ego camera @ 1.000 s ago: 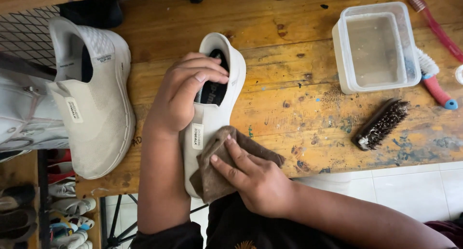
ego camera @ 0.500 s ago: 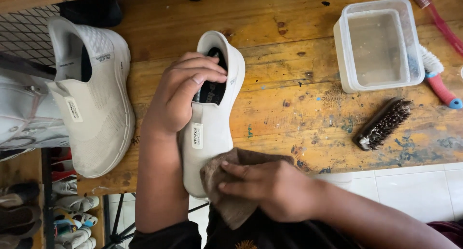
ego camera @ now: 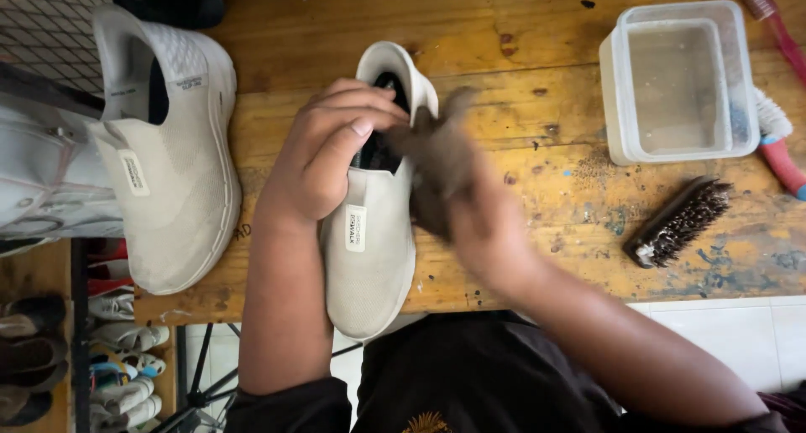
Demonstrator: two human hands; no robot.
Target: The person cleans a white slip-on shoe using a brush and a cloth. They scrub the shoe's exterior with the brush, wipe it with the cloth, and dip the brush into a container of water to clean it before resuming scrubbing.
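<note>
A beige slip-on shoe (ego camera: 368,265) lies on the wooden table (ego camera: 520,72), toe toward me. My left hand (ego camera: 329,152) grips its collar, fingers curled over the opening. My right hand (ego camera: 483,219), blurred by motion, presses a brown cloth (ego camera: 437,160) against the shoe's right side near the heel. The matching second shoe (ego camera: 164,160) rests on the table to the left, untouched.
A clear plastic tub of water (ego camera: 680,80) stands at the back right. A dark bristle brush (ego camera: 680,223) lies in front of it, with a red-handled brush (ego camera: 781,152) beside the tub. Below left, a rack holds several shoes (ego camera: 117,374). White floor tiles show at lower right.
My right hand has swept the brown cloth from the shoe's toe up along its right side to the heel. My left hand keeps its hold on the collar.
</note>
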